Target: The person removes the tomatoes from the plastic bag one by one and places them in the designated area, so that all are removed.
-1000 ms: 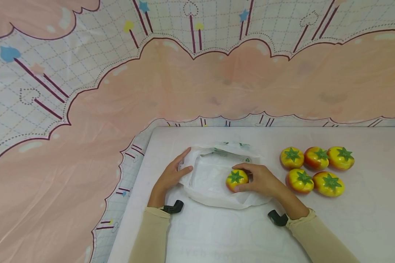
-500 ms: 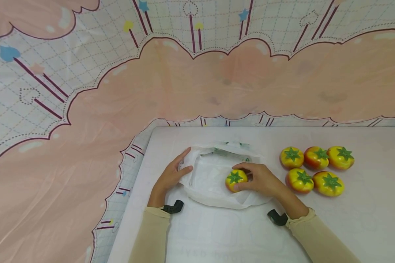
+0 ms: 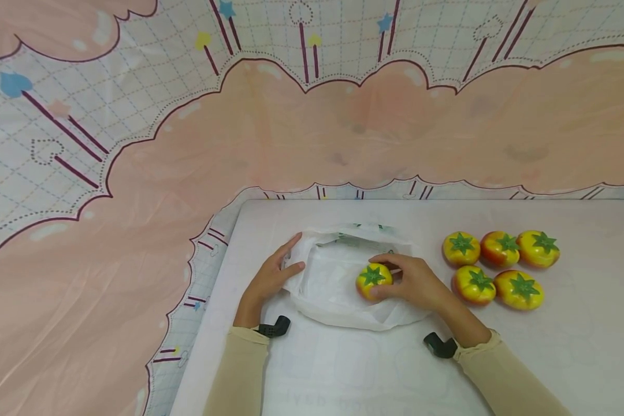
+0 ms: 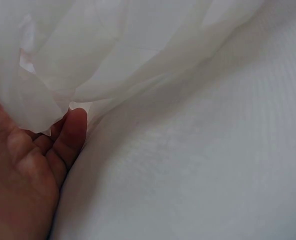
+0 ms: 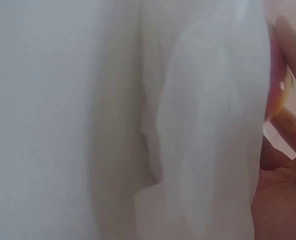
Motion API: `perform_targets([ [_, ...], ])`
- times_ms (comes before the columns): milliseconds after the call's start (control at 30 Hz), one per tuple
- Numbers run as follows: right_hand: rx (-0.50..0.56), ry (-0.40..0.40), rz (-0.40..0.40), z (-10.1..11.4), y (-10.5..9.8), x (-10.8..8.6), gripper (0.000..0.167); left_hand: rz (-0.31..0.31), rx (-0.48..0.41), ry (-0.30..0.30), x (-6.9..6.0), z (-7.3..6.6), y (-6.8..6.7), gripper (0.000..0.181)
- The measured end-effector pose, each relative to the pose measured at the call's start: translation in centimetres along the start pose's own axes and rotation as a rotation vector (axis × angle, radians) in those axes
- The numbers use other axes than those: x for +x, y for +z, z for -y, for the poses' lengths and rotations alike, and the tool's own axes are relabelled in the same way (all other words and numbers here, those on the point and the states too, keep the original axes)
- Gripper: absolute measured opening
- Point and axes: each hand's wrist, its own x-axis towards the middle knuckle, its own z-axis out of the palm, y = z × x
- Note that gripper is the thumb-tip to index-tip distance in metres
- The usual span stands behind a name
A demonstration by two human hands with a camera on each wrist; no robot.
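A white plastic bag [image 3: 333, 315] lies on the table with its mouth spread wide. My left hand [image 3: 267, 280] holds the bag's left edge, thumb over the rim; in the left wrist view some of its fingers [image 4: 74, 132] curl beneath the plastic. Over the right part of the bag's mouth, my right hand [image 3: 416, 283] grips a yellow-red toy persimmon [image 3: 372, 280] with a green star-shaped calyx, between thumb and fingers. The right wrist view has the bag's side [image 5: 208, 120] covering most of that persimmon [image 5: 278, 90].
Several more toy persimmons [image 3: 520, 290] sit in two rows on the table to the right of the bag. The white table [image 3: 343, 375] ends at a back edge against a patterned pink-and-white cloth [image 3: 343, 138]. A dark wrist device is on each arm.
My right hand and the persimmon have risen very slightly in the head view. The left hand and the bag look unchanged.
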Motion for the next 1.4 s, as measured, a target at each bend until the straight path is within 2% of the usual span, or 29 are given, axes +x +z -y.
perform_targets([
  [333,0.033,-0.016,-0.058,0.9,-1.0,-0.5,0.061,-0.001,-0.019,-0.002,0.0,0.0,-0.1,0.071],
  [800,0.008,0.036,-0.108,2.2,-2.3,-1.3,0.066,-0.002,0.012,0.000,0.0,0.0,0.0,0.071],
  [1167,0.021,-0.027,-0.139,2.8,-3.8,-2.2,0.061,0.001,-0.002,-0.018,-0.1,0.0,-0.1,0.071],
  [1400,0.003,0.002,-0.156,2.6,-4.8,-2.9,0.063,0.002,0.008,-0.018,-0.1,0.0,-0.1,0.070],
])
